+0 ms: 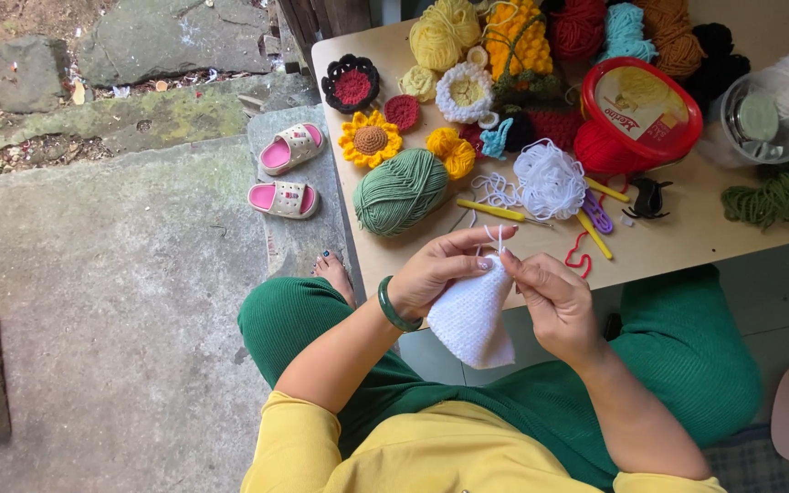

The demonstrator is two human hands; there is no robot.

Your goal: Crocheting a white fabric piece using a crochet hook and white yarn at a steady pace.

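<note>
Both hands, left hand and right hand, pinch a white crocheted piece at the near edge of the yarn-strewn wooden table, set on stone paving.

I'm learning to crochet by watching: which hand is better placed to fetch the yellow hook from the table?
Probably the right hand: it pinches only the yarn strand, while the left hand grips the white piece. The yellow hook lies just beyond both.

I note a soft matt white knitted piece, fuzzy green yarn ball, smooth pale wooden tabletop, glossy red plastic tub, rough grey stone paving, glossy green bangle.
</note>
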